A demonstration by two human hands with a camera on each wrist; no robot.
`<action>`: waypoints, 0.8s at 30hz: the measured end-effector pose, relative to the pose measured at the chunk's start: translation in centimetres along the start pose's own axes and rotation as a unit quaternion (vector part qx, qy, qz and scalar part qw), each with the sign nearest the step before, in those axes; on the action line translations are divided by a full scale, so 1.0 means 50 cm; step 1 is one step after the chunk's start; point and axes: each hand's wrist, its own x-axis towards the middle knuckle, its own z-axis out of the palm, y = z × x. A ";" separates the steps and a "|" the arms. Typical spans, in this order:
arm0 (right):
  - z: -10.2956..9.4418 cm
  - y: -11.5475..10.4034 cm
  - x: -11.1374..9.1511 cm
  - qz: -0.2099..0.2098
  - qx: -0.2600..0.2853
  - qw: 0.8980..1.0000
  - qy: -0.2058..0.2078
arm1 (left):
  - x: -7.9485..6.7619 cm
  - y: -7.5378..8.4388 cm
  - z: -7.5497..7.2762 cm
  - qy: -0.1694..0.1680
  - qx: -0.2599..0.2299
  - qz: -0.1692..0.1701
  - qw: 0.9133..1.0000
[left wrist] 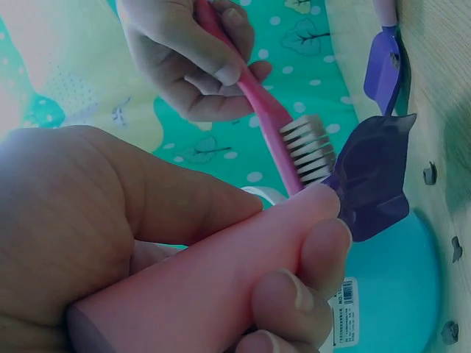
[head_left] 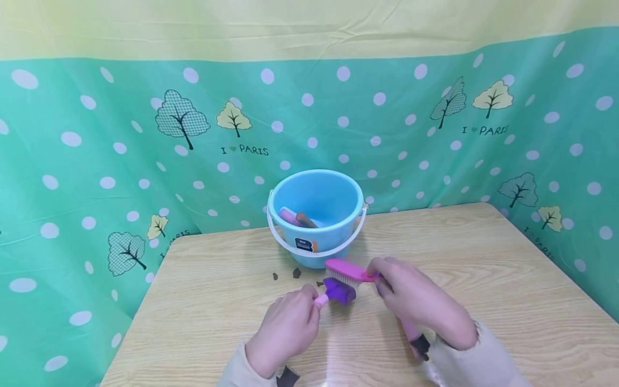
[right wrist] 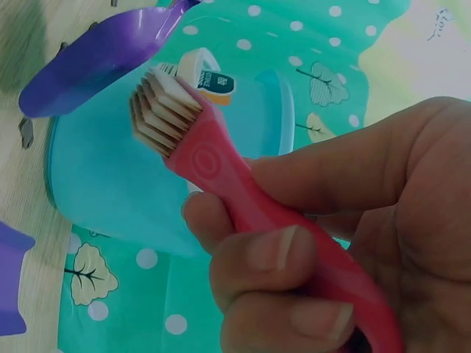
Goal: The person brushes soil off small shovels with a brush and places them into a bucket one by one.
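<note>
My left hand (head_left: 288, 324) grips the pink handle of a small toy shovel (head_left: 340, 291) with a purple scoop, held low over the table. In my right hand (head_left: 418, 295) is a pink brush (head_left: 345, 267), its pale bristles facing down close over the scoop. The left wrist view shows fingers wrapped round the shovel handle (left wrist: 199, 283), and the brush bristles (left wrist: 309, 147) right beside the scoop. Thumb and fingers pinch the brush handle (right wrist: 250, 187) in the right wrist view. Dark crumbs (head_left: 296, 273) lie on the table near the scoop.
A light blue bucket (head_left: 309, 252) with a white handle stands behind the hands, with a pink and a brown item inside. Under my right hand lies a second pink-handled tool (head_left: 409, 329); its purple scoop (left wrist: 383, 73) shows in the left wrist view. A patterned curtain (head_left: 309, 123) backs the table.
</note>
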 end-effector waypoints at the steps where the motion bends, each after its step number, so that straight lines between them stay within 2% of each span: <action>1: 0.000 -0.002 -0.001 -0.004 0.002 1.000 0.001 | 0.000 0.000 0.000 0.001 0.000 0.000 1.000; 13: 0.007 -0.013 -0.009 -0.062 0.025 0.998 -0.002 | 0.001 -0.001 0.002 0.014 -0.005 -0.010 1.000; 21: 0.016 -0.022 -0.012 -0.066 0.046 0.995 -0.061 | 0.000 -0.002 0.001 0.016 -0.021 -0.027 0.999; 24: 0.019 -0.021 -0.014 -0.066 0.050 0.994 -0.068 | 0.000 -0.002 0.000 0.014 -0.029 -0.028 0.999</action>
